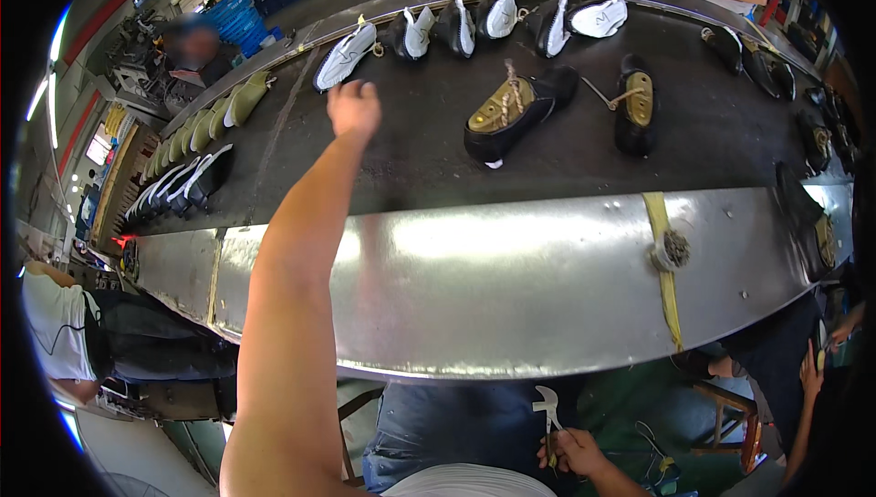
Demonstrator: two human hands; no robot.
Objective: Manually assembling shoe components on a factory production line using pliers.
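— Head view is showing the left hand [354,109] stretching far out over the dark conveyor belt [411,146], isn't it?

— Yes. Its fingers are curling inward, pinching nothing, and it is hovering just short of the white shoe [345,56] lying at the belt's far edge.

— And the right hand [573,449]?

— It is sitting low, on the near side of the belt, below the shiny metal apron [511,287]. Its fingers are wrapping tightly around the handle of lasting pliers [547,410], whose head is pointing up.

— Anything else on the belt?

— A black shoe on a golden last [511,112] is lying mid-belt, right of the left hand; a second one [635,104] is lying beyond it.
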